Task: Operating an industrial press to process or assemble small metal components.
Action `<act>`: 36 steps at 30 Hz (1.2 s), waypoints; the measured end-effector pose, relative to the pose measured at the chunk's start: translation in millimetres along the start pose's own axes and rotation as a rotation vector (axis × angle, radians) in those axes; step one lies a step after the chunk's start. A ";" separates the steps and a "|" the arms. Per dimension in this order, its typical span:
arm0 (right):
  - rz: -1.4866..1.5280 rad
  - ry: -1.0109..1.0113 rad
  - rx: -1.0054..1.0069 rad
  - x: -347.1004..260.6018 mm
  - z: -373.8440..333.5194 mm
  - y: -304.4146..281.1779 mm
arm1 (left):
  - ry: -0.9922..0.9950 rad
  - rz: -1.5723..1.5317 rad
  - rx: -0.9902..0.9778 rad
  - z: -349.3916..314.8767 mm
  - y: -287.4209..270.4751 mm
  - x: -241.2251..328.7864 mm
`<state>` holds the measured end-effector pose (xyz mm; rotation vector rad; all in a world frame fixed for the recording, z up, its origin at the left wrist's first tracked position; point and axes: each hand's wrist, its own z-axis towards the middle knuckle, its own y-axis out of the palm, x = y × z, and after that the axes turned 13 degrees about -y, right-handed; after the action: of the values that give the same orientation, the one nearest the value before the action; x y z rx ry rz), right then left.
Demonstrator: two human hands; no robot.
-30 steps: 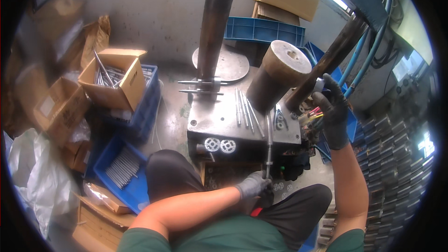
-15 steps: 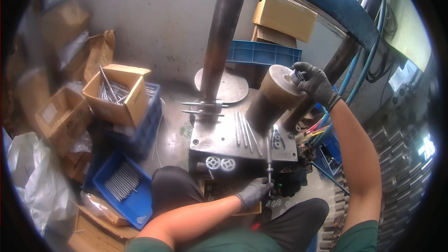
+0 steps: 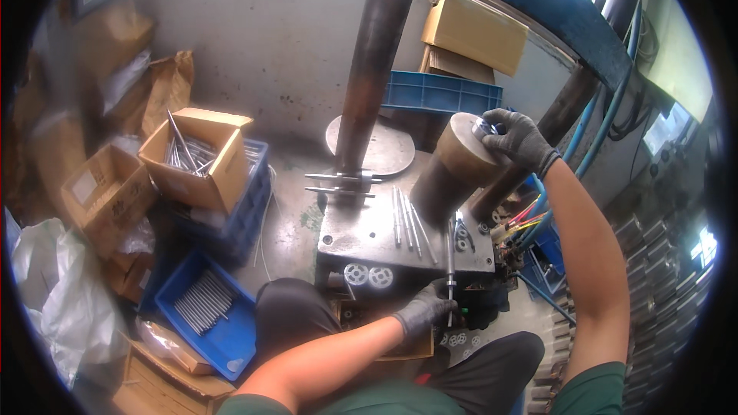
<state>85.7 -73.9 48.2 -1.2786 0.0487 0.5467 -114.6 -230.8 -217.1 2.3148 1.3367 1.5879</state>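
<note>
My right hand point(image 3: 520, 142), in a dark grey glove, pinches a small shiny metal part point(image 3: 483, 130) against the top face of a thick upright metal cylinder point(image 3: 453, 169). The fingers hide much of that part. Low in front of the steel press table point(image 3: 350, 234), my gloved left hand point(image 3: 425, 312) is closed around the lower length of a thin metal shaft point(image 3: 451, 265), which stands roughly upright by the table's front edge. Beside the shaft lie pliers point(image 3: 464, 232). Several slim metal rods point(image 3: 404, 219) rest on the table left of the cylinder.
Two round slotted discs point(image 3: 367, 275) sit at the table's front edge. A thick press column point(image 3: 377, 69) rises behind. At left are a blue tray point(image 3: 242, 338) of shafts and a cardboard box point(image 3: 201, 177) of rods. Blue hoses point(image 3: 588, 131) run at right.
The metal part in my right hand has moved down closer onto the cylinder's top and tilted. My left hand stays low at the shaft. The whole view has shifted slightly.
</note>
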 end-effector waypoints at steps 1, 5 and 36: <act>0.071 0.008 0.004 -0.1 -1.7 -0.5 | -0.017 0.012 0.016 4.2 -1.4 -0.8; 0.114 -0.102 0.077 3.3 -23.5 -12.0 | 0.137 0.138 0.054 26.6 -13.4 -3.6; -0.657 -0.021 0.776 17.0 -320.2 -104.5 | 1.135 0.245 0.262 -5.1 22.0 277.2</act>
<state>227.6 -379.7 38.2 -0.4730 -0.1616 -0.0482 -74.6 -64.8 2.4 1.6536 1.4294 3.2218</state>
